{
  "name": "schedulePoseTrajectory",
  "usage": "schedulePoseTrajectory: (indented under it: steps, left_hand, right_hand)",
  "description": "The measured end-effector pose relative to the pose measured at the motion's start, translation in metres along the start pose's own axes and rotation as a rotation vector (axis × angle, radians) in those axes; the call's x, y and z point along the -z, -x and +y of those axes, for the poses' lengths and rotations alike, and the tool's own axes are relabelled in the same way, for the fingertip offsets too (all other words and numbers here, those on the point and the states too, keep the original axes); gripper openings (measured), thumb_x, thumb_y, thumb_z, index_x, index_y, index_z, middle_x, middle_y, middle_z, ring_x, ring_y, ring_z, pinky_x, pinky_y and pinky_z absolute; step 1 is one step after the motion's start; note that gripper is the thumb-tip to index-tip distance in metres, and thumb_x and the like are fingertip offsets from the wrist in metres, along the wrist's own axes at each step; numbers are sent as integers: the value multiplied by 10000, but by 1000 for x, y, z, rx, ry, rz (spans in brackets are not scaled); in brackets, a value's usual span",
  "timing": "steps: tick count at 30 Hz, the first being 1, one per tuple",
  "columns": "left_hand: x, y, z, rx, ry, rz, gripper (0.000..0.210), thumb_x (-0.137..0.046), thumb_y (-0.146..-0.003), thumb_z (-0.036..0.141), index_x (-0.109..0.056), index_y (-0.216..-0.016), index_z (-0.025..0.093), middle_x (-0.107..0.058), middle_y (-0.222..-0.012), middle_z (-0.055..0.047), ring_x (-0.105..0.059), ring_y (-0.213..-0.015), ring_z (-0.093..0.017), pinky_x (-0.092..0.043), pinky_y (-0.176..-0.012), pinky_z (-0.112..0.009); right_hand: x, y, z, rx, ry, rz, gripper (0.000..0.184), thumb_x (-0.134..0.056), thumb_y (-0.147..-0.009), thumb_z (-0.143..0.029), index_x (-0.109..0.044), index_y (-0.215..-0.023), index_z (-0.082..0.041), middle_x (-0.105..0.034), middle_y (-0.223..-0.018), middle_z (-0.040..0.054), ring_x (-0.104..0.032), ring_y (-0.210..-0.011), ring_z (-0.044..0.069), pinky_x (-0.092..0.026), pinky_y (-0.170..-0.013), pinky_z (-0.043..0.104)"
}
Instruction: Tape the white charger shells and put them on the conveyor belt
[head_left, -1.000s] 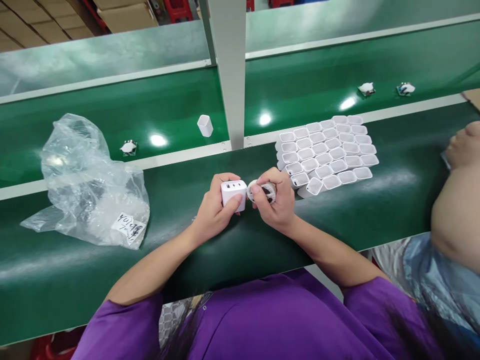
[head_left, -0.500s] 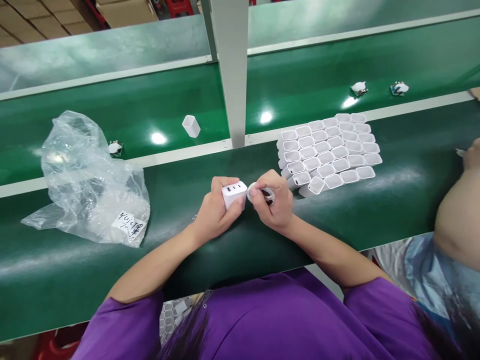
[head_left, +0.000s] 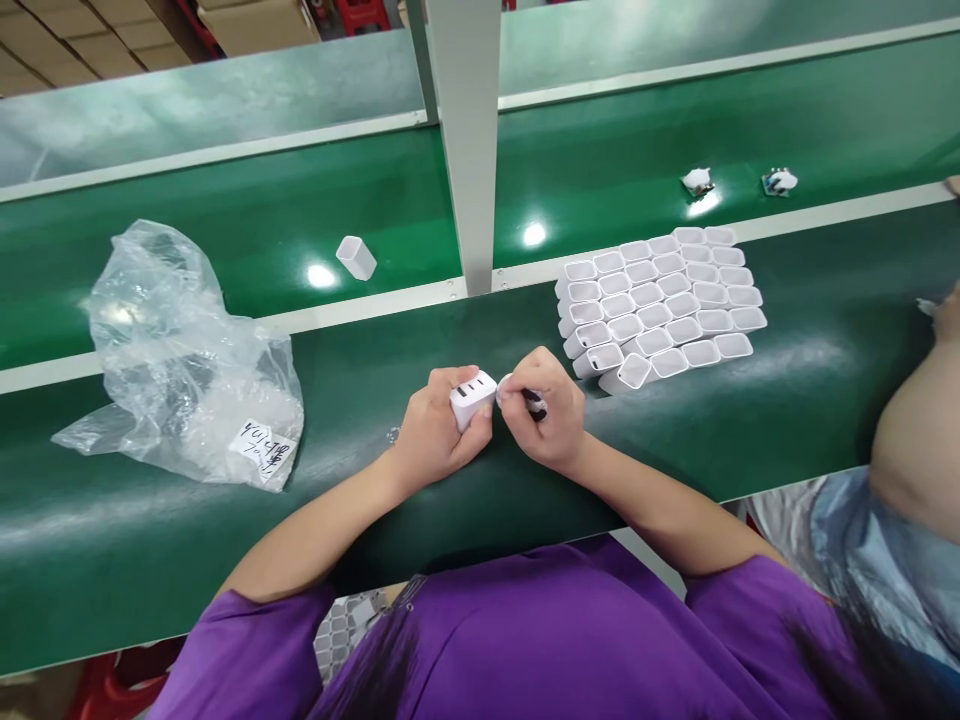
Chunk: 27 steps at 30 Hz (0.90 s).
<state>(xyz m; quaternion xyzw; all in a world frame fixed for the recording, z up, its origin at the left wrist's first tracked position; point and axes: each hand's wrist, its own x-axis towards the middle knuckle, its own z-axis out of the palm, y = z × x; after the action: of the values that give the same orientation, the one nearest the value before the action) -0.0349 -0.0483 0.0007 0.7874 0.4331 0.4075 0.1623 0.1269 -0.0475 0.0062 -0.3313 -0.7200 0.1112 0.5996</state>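
Note:
My left hand is closed around a white charger, its face with several port slots tilted up and towards the right. Close against the charger's right side, my right hand pinches a small whitish, see-through piece; its kind is not clear, and the fingers hide most of it. Just right of that hand stand white charger housings in tight rows, their open ends up.
A clear plastic bag with a handwritten label lies at left. On the green belt behind are a loose white housing and two small circuit boards. A metal post rises centrally. A co-worker's arm is at right.
The loose housing and the circuit boards have shifted left along the belt; another board has gone behind the bag. The charger has turned slightly in my left hand. My right hand stays beside it.

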Motion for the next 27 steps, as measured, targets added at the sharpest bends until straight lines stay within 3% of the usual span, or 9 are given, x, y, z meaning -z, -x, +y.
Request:
schedulePoseTrajectory:
  steps: [9,19,22,24,27]
  left_hand:
    - [-6,2,-4,-175,-48,95,328,-572,-878,290,-455,-1172,204,-699,-929,-63,-706,-690,-177,-546,-600,-269]
    - [-11,1,-11,-83,-85,52,297,-564,-869,337,-471,-1107,187,-698,-895,-75,-712,-682,-199,-557,-604,-290]
    - [-7,-4,-9,91,57,-29,278,-573,-857,354,-471,-1060,194,-697,-886,-65,-696,-630,-184,-550,-568,-285]
    - [-4,-7,-6,256,293,-130,262,-551,-882,387,-456,-1050,209,-685,-828,-29,-666,-555,-157,-543,-523,-271]
    - [-2,-10,0,429,690,-254,291,-519,-918,466,-414,-1053,229,-661,-729,18,-640,-507,-149,-547,-481,-267]
  right_hand:
    - [0,-1,1,60,54,-29,147,-473,-941,-85,-503,-949,-228,-458,-739,-25,-490,-614,107,-404,-495,209]
    - [-2,4,8,41,158,-79,127,-459,-954,-116,-508,-932,-231,-456,-751,-22,-488,-595,98,-367,-471,193]
    - [-2,2,9,-129,29,-97,82,-459,-945,-151,-490,-926,-225,-490,-760,-23,-510,-596,98,-405,-502,205]
    - [-1,-2,7,-347,-181,-112,13,-466,-960,-214,-468,-965,-226,-498,-745,-41,-494,-521,80,-405,-473,204]
    - [1,-6,4,-583,-511,-125,112,-478,-983,-328,-430,-1036,-242,-461,-670,-91,-430,-385,57,-350,-382,188]
